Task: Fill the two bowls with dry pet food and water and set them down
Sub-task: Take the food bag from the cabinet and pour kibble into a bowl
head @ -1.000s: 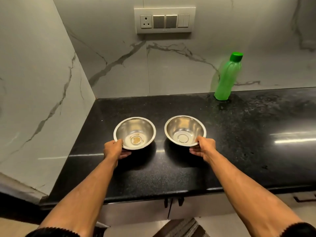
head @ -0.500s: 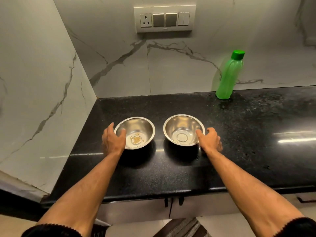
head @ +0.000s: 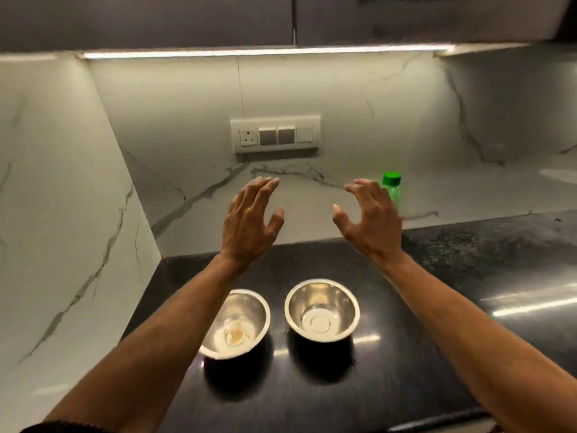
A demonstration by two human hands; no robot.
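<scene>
- Both hands are raised in the air above the counter, well clear of everything; the left hand point(head: 249, 220) has its fingers nearly straight and spread, thumb out, and holds nothing; the right hand point(head: 370, 220) has its fingers loosely arched like a claw, thumb apart, and it too is empty
- The two steel bowls sit side by side on the black counter point(head: 452, 276), below and nearer the person than the hands; the left bowl point(head: 240, 326) is partly hidden under the left forearm and shows a small brownish smear at its bottom; the right bowl point(head: 322, 310) lies bare between the two forearms; neither has food or water in it, so I judge the filling not yet begun
- The green bottle point(head: 392, 189) stands upright against the marble back wall, its long axis vertical, cap on top; it lies just behind the right hand, whose fingers cover most of its body, so I cannot tell whether anything touches it; it looks apart
- That is the relation that matters: the bottle is to the right and beyond, far closer to the right hand than to the left; if water comes first, I would expect the right hand to take it round the body
- No pet food container is in sight; the dark cupboards point(head: 187, 20) overhead, above the light strip, are shut; the raised hands point that way, though what they hold I cannot say
</scene>
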